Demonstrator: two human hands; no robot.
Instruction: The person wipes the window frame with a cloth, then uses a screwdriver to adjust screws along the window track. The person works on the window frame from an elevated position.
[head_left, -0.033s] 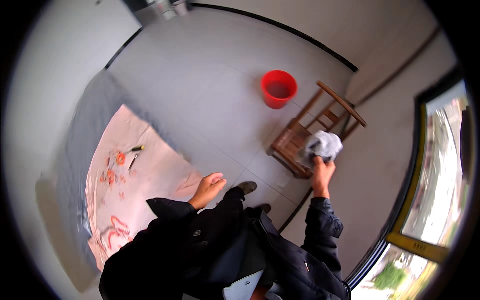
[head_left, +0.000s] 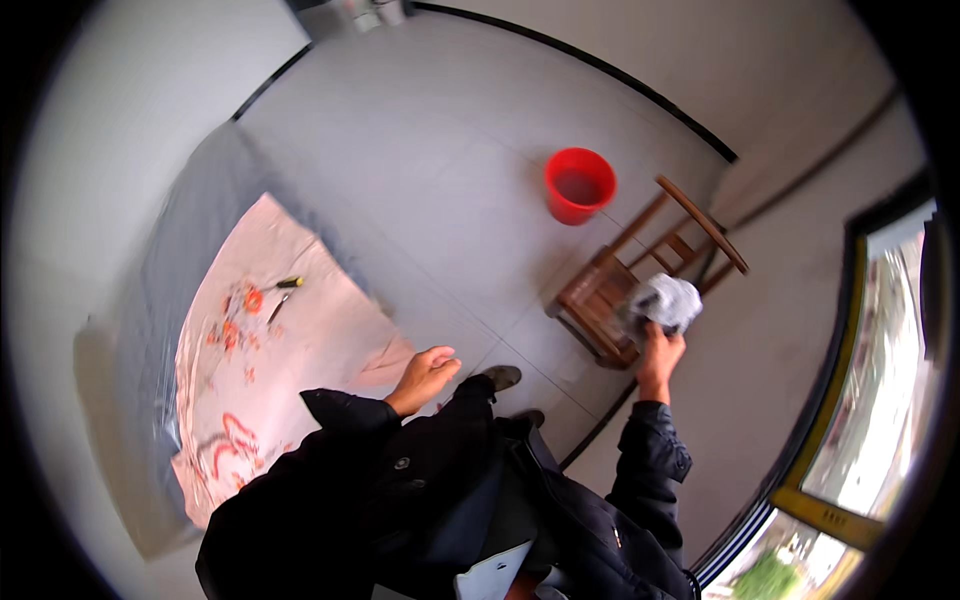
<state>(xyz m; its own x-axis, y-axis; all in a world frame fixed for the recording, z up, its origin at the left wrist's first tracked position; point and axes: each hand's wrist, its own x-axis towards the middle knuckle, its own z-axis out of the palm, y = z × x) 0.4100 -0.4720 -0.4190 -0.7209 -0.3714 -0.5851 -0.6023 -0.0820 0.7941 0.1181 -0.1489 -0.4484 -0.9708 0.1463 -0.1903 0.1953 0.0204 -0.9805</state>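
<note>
A right grip (head_left: 661, 360) closes around a bunched grey-and-white cloth (head_left: 675, 300), thumb against its near side; because the bundle bulges well past the fingers, a loose fold could slip free. Just ahead and to the left of that grip stands a brown wooden chair (head_left: 600, 288); whether cloth and chair touch cannot be told, but a trailing corner might snag on the backrest. Farther ahead and left, a red bucket (head_left: 572, 212) of what looks like water sits on the tiled floor (head_left: 430, 170), where a shoved chair could tip it and leave the tiles slick. Well left of the right grip, the left grip (head_left: 425, 378) is half unfurled, apparently empty, beside a pink floral sheet (head_left: 325, 335); a tug there could roll the yellow-and-black screwdriver (head_left: 290, 283) away.
</note>
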